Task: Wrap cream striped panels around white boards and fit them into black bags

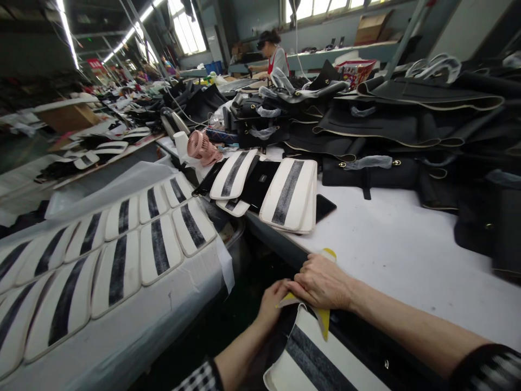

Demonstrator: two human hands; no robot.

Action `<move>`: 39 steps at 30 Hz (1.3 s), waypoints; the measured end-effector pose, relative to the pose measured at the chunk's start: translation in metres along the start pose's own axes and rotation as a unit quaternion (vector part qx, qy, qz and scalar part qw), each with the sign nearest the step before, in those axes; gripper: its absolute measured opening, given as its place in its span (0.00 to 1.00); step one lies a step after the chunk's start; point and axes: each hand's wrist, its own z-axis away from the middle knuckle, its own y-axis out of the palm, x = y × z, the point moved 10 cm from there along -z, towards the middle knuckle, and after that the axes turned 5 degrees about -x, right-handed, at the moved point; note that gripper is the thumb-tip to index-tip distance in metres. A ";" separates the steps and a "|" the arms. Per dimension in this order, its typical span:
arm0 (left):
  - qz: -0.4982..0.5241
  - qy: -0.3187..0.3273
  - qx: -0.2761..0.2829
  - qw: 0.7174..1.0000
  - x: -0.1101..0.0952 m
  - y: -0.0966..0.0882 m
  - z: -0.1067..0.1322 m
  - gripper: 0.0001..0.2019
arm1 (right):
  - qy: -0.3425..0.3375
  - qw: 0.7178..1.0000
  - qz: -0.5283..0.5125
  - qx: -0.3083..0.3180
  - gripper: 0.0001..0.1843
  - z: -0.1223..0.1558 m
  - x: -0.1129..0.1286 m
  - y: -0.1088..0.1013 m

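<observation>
- The right hand [325,283] has its fingers curled tightly around a bright yellow, thin, flexible strip [324,321], whose ends stick out above and below the fist.
- The left hand [272,301] meets it at the fingertips, with fingers bent beside the yellow strip's other pointed end; whether they grip that end or the dark edge below it, I cannot tell.
- Just under both hands lies a white, flat panel with a broad dark stripe along its middle [319,361], tilted toward the lower edge of the view, its upper edge close to the yellow strip.
- Black material with a small shiny metal fitting [386,364] lies beside this panel, beneath the right forearm.
- To the left, a table covered in pale sheeting [183,296] bears two rows of white rounded panels with dark stripes [161,247], laid side by side.
- Ahead, more striped white panels [288,195] are stacked on the near edge of a white-topped worktable [378,233], beside a flat black piece with a small label [260,179].
- A small pink desk fan [202,147] stands behind them, next to a white cylindrical roll [181,144].
- Black bag-like pieces with plastic-wrapped handles [370,174] are heaped along the worktable's far side.
- Farther back, a person in a red apron [278,60] is at another table.
</observation>
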 end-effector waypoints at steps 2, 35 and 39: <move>0.002 0.064 -0.018 0.998 -0.026 -0.010 0.015 0.30 | -0.005 1.000 0.006 -0.002 0.32 0.000 0.001 -0.001; 0.090 0.010 0.165 0.982 -0.033 0.032 0.043 0.26 | 0.177 0.983 0.038 0.015 0.33 0.068 0.011 0.002; 0.005 0.043 0.178 0.983 -0.035 0.034 0.035 0.24 | 0.190 0.980 0.057 0.015 0.33 0.078 0.013 0.001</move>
